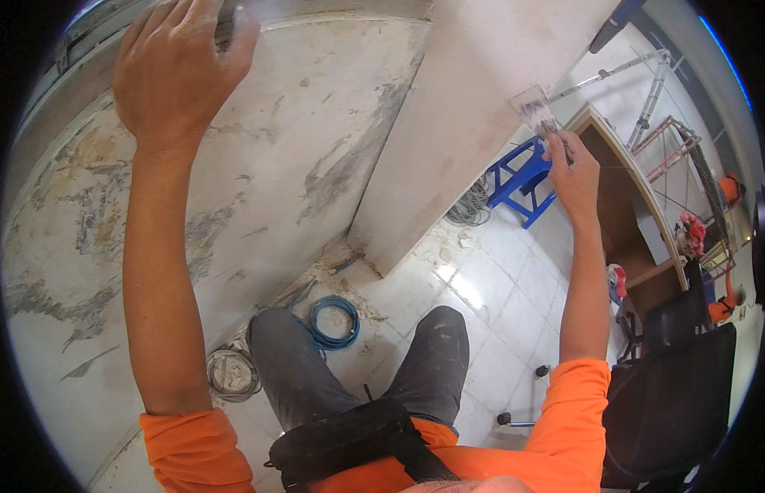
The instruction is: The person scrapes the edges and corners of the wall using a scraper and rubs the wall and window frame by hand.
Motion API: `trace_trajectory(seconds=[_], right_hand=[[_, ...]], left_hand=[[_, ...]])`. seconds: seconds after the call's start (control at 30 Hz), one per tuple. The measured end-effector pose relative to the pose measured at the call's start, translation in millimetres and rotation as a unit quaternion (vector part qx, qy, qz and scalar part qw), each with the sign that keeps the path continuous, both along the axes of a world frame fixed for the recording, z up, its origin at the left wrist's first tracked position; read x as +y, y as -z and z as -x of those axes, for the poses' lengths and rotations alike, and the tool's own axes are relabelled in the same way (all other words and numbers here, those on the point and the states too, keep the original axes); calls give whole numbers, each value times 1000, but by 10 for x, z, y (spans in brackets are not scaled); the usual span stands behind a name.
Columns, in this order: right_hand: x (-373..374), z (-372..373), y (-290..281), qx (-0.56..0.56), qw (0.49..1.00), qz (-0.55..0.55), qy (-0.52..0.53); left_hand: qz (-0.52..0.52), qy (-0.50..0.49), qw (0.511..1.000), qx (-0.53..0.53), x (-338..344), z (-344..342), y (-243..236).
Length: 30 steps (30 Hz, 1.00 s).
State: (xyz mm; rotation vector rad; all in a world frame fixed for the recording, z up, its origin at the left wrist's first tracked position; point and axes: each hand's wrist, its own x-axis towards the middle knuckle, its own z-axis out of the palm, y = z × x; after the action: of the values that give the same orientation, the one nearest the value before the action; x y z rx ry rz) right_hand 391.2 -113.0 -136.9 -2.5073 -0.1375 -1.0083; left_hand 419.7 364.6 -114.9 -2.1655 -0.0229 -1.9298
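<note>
My right hand [574,172] grips the handle of a putty knife [533,108]. Its wide blade, smeared with whitish material, lies against the edge of the pale wall column [456,140]. At the upper left, my left hand [173,78] rests on a ledge [316,10] above the patchy wall [259,156]. Its thumb stands apart from the fingers, whose tips run out at the top of the picture. The wall below that hand shows grey and brown patches where the surface looks scraped or peeled.
On the tiled floor [489,283] lie a blue coiled hose [334,324], a pale coiled cable [233,372] and debris along the wall base. A blue plastic stool [522,181], wooden cabinet [617,189], black chair [670,403] and ladder [649,94] stand right. Orange-clad people [728,306] are farther off.
</note>
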Motion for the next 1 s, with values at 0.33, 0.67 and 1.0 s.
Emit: trace_trajectory(seconds=[0.33,0.67,1.0], right_hand=[[6,281,207,-31,999,12,-14],[220,277,792,0,988,151,-46],[219,584,1562,-180,948,255,-59]], left_hand=[[24,-8,1000,4,-28,-12,2],[-6,12,1000,-3,-15,32,-18],[42,4,999,20,-14,6,29]])
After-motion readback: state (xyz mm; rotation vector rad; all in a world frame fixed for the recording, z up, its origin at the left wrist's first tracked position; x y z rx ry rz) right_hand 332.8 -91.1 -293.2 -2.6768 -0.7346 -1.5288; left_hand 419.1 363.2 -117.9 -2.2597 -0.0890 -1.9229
